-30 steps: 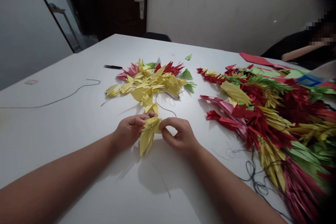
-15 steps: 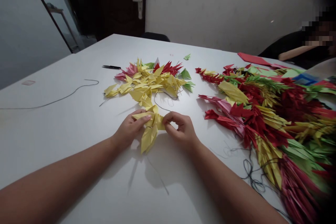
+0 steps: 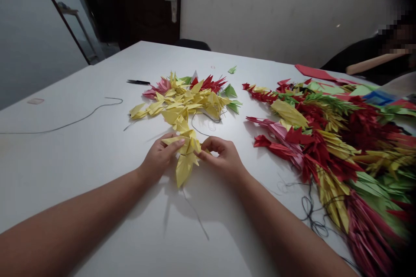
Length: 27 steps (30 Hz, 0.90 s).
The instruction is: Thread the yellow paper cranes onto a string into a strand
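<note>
On the far left of the white table [image 3: 81, 169] a loose dark cord [image 3: 74, 120] trails across the bare top, with a small flat tag [image 3: 35, 101] beyond it; whether the tag carries print is too small to tell. Farther in, small black scissors [image 3: 139, 82] lie just left of a heap of folded paper pieces [image 3: 186, 99], mostly yellow with pink, red and green at its far edge.

Near the middle, the left hand [image 3: 159, 158] rests on the table with thumb and forefinger pinched on the left tip of a yellow folded paper cluster [image 3: 184, 156], the other fingers curled under. This cluster sits between both hands, just near of the heap, its long point hanging toward the viewer and a thin thread [image 3: 195, 214] running out below it. The right hand [image 3: 222, 156] pinches the cluster's right side, fingers bent close together.

By its look the cluster is very light, thin and easily creased or torn; the folded seams near its centre seem the firmest place to grip, not the sharp tips.

To the right, a big strung mass of red, yellow and green paper pieces [image 3: 341, 147] spreads out, dark thread [image 3: 312, 216] tangled at its near edge. At the far right another person's forearm [image 3: 373, 64] lies beside red paper sheets [image 3: 313, 72].

No writing or brand is legible anywhere.
</note>
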{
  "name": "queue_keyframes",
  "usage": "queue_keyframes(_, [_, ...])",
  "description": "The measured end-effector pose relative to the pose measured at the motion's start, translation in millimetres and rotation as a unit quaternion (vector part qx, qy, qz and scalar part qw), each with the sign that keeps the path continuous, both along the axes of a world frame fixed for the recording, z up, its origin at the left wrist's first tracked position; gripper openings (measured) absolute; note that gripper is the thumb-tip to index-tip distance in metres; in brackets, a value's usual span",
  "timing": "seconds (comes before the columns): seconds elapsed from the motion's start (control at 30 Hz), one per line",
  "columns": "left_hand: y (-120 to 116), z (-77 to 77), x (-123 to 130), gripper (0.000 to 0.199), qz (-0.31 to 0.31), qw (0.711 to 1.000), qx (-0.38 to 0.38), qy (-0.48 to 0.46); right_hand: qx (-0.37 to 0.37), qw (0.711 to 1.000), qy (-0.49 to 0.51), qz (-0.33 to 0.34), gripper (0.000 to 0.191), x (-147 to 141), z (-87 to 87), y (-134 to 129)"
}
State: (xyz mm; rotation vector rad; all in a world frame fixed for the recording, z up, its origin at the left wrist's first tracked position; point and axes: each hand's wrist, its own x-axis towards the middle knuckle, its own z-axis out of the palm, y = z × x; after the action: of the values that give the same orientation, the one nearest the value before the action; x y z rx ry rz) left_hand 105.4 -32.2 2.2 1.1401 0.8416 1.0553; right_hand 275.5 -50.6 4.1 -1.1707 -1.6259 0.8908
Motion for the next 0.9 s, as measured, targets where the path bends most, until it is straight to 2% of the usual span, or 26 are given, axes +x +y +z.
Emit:
queue_keyframes(0.57, [5.2,-0.2,-4.6,0.030,0.003,1.000,0.020,0.020,-0.043,0.999,-0.014,0.004,0.016,-2.0,-2.7,0.8])
queue_keyframes(0.73, [2.1,1.3,-2.1,0.034,0.038,0.994,0.056,0.088,-0.025,1.000,-0.011,0.005,0.018,-1.9,-4.7,2.5])
queue_keyframes(0.9, [0.4,5.6,1.0,0.037,0.016,0.991,0.050,0.126,-0.006,1.000,0.000,0.018,0.022,-1.5,-7.2,3.5])
